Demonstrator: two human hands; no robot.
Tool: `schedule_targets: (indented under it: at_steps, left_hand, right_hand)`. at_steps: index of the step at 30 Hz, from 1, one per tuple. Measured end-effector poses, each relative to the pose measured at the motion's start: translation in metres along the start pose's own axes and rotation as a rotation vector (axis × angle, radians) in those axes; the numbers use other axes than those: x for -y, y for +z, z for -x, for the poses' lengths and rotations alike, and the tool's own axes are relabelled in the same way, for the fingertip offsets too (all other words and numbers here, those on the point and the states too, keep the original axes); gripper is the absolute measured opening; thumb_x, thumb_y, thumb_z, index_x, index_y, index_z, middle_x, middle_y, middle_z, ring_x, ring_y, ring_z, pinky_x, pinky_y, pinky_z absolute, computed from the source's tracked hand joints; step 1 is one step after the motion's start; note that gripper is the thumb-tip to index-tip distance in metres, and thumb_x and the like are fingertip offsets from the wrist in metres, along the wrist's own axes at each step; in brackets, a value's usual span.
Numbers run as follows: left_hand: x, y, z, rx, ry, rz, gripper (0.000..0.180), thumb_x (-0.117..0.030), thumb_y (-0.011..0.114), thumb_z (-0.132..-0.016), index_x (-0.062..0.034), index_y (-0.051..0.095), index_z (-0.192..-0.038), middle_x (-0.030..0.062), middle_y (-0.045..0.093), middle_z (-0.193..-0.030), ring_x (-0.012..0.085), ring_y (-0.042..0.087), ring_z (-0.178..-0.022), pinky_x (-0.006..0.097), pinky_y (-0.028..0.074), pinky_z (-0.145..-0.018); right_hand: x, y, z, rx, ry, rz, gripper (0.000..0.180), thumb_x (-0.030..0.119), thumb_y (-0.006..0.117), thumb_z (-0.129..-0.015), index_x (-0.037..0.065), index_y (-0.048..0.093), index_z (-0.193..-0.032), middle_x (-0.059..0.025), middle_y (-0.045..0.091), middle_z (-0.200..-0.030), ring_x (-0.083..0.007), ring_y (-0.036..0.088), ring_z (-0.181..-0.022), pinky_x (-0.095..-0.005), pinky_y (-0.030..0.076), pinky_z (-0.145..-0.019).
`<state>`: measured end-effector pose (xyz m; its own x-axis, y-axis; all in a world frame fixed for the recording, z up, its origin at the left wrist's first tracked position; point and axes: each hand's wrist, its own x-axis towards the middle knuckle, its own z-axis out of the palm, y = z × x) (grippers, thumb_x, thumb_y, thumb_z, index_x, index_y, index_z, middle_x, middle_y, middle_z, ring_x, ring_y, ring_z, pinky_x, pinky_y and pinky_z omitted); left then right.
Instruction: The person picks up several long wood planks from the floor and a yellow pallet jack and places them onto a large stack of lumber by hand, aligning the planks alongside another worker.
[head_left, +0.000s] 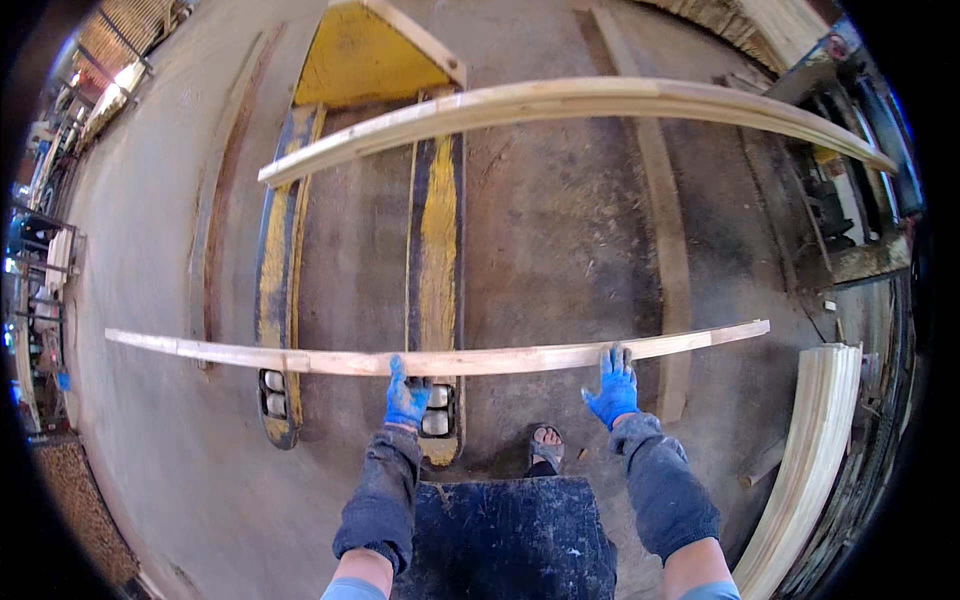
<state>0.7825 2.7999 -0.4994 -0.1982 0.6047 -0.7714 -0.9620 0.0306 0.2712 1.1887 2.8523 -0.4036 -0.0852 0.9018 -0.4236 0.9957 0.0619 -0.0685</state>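
Observation:
A long, thin wooden strip (500,361) stretches crosswise in front of me, over the front parts of two pallet jack forks. My left hand (408,400), in a blue glove, holds the strip near its middle, with a finger up across its near face. Farther right along the same strip, my right hand (613,392), also blue-gloved, has its fingertips over the wood and its thumb out to the side. The undersides of both grips are hidden. Beyond it, a stack of similar wooden strips (560,98) lies across the forks near the yellow pallet jack body (365,60).
The left fork (272,290) and right fork (437,250) are worn yellow, with rollers at their tips. A bundle of long boards (815,440) lies at right, near a machine frame (870,260). A beam (662,220) runs along the floor. My dark apron (505,540) hangs below.

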Motion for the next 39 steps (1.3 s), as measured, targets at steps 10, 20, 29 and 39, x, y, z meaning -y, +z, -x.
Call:
schedule_targets:
  at_steps: [10, 20, 29, 39]
  left_hand:
    - [0.009, -0.054, -0.104, -0.033, -0.046, -0.13, 0.04, -0.041, 0.072, -0.089, -0.0143, 0.062, -0.117, 0.0052, 0.064, -0.114, 0.0244, 0.057, -0.111, 0.044, 0.044, -0.101]
    - [-0.044, -0.036, -0.103, 0.065, -0.327, -0.836, 0.043, -0.049, 0.062, -0.094, -0.011, 0.063, -0.113, 0.0024, 0.069, -0.094, 0.0168, 0.069, -0.082, 0.032, 0.059, -0.072]
    - [-0.04, -0.025, -0.055, 0.021, -0.294, -0.667, 0.05, -0.05, 0.064, -0.093, -0.0017, 0.064, -0.105, 0.0075, 0.069, -0.092, 0.0154, 0.067, -0.075, 0.026, 0.051, -0.06]
    - [-0.149, -0.16, 0.346, -0.167, 0.159, 0.258, 0.036, -0.032, 0.053, -0.103, -0.0058, 0.055, -0.128, 0.0089, 0.064, -0.116, 0.0194, 0.064, -0.104, 0.035, 0.053, -0.089]
  right_hand:
    - [-0.005, 0.115, -0.069, -0.037, -0.035, -0.078, 0.098, 0.04, 0.077, -0.074, 0.004, 0.029, -0.151, -0.024, 0.015, -0.16, -0.0462, 0.014, -0.147, -0.0549, 0.024, -0.115]
    - [0.009, 0.109, -0.082, -0.013, 0.025, -0.076, 0.101, 0.035, 0.077, -0.074, 0.002, 0.023, -0.153, -0.0219, 0.012, -0.162, -0.0439, 0.011, -0.149, -0.0514, 0.02, -0.119]
    - [0.013, 0.098, -0.07, 0.062, -0.03, -0.006, 0.099, 0.033, 0.077, -0.074, 0.001, 0.025, -0.152, -0.0217, 0.013, -0.162, -0.0427, 0.016, -0.147, -0.0482, 0.023, -0.119]
    - [0.12, 0.0, 0.059, 0.229, -0.417, -0.047, 0.045, 0.033, 0.072, -0.08, -0.002, 0.065, -0.108, -0.0258, 0.066, -0.105, -0.0413, 0.063, -0.101, -0.0489, 0.051, -0.087]
